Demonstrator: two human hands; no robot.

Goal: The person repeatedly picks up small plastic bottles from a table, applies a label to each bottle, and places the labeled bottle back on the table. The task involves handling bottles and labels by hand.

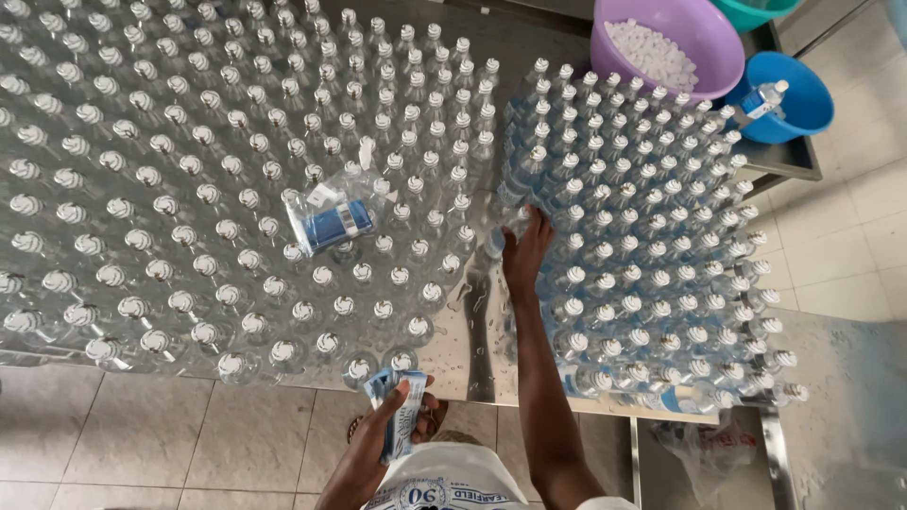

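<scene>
— While the right hand (pixel 525 247) is stretched out over the steel table (pixel 477 331), which bottle is it on?
— One at the near edge of the labelled bottles (pixel 652 264); fingers wrapped round its top, in the gap beside the bare bottles (pixel 189 189).
— And the left hand (pixel 383 436)?
— Low by the table's edge, closed on a bunch of blue labels (pixel 402 411). I'd grip the bottle lower on the neck and lift it straight up, since its neighbours touch it. More labels sit in a clear packet (pixel 333 215) on the bare bottles.
</scene>
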